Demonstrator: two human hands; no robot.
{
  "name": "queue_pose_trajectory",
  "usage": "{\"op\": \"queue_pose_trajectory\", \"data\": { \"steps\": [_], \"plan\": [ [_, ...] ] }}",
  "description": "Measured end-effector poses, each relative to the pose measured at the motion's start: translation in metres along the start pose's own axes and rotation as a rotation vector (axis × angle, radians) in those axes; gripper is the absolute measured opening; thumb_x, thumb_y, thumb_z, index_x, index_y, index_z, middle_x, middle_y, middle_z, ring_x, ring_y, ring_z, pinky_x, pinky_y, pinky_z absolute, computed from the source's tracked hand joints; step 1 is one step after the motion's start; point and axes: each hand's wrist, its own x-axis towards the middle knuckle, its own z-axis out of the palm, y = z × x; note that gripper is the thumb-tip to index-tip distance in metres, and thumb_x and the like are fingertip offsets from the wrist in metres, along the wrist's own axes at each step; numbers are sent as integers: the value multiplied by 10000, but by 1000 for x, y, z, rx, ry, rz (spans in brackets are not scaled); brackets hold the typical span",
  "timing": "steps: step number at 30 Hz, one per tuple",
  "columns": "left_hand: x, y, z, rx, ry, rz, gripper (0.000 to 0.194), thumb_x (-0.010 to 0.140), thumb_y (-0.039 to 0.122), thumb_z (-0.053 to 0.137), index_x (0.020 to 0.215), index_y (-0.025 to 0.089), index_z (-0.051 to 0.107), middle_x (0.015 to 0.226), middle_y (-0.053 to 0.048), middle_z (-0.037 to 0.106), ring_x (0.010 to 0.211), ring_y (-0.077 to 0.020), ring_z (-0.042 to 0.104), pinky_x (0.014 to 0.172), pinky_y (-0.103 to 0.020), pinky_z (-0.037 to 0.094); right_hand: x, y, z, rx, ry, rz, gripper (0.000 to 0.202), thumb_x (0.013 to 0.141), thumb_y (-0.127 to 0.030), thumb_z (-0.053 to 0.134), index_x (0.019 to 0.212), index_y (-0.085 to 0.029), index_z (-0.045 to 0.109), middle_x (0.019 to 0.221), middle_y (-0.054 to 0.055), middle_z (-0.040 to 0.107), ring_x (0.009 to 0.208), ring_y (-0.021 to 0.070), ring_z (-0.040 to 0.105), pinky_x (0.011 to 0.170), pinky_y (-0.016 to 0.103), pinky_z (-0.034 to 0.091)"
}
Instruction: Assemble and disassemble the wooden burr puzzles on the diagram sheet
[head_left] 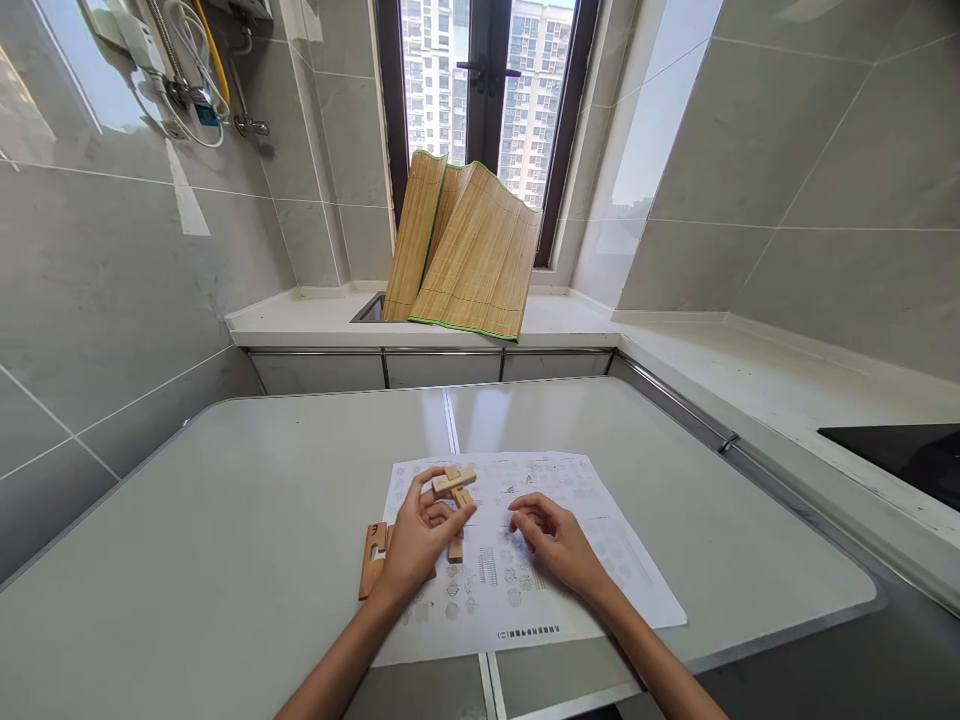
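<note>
My left hand (421, 535) is closed around a few light wooden puzzle blocks (455, 482), which cross each other at angles between its thumb and fingers. Below its fingertips, another wooden block (455, 550) rests on a printed paper sheet (540, 600). Beside the left wrist lies a darker brown wooden piece with a cutout (373, 562), partly covered by that hand. My right hand (553, 540) hovers over or rests on the sheet's right half, its fingers loosely bent and apart, with nothing visible in them. The sheet carries small diagrams and lines of print.
Under the sheet is a pale folding table (262, 520) with a seam down its middle. Behind it runs a white counter (315, 318) bearing a folded bamboo mat (480, 255) near a window. A black cooktop (915, 455) sits on the right counter. Pipes hang at upper left.
</note>
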Motion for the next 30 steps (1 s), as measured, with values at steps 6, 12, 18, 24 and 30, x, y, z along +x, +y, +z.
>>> {"op": "queue_pose_trajectory", "data": {
  "steps": [6,12,18,24,30],
  "plan": [
    [7,9,-16,21,151,-4,699,765,487,803,1293,204,443,741,36,672,589,-120,618,609,-239,512,-1,-15,30,-313,-135,-128,279,891,-380,682,1149,-278,662,1040,44,665,813,205,621,729,337,509],
    [5,3,-14,34,78,27,674,765,458,814,1280,221,450,821,22,699,620,-119,646,687,-267,548,8,-20,56,-438,-186,-163,702,766,-291,800,1408,-297,516,1346,101,503,1222,304,542,1026,440,476],
    [3,-4,-10,70,45,31,655,759,454,817,1260,222,463,848,0,713,616,-136,658,690,-297,565,12,-12,40,-313,-33,-137,565,762,-226,746,1283,-278,536,1167,52,623,1033,256,602,916,400,513],
    [2,-14,-6,28,-15,28,663,763,443,821,1282,223,474,912,-21,719,627,-128,649,684,-286,551,7,-21,17,-332,2,-352,535,901,-256,614,1416,-328,488,1412,89,543,1214,297,552,966,466,496],
    [-2,-13,-5,15,-73,44,675,781,400,818,1322,237,448,894,-3,689,699,-137,639,763,-308,551,3,-36,15,-34,1,-73,551,821,-464,769,1304,-274,584,1144,85,678,994,266,633,942,454,510]
  ]
}}
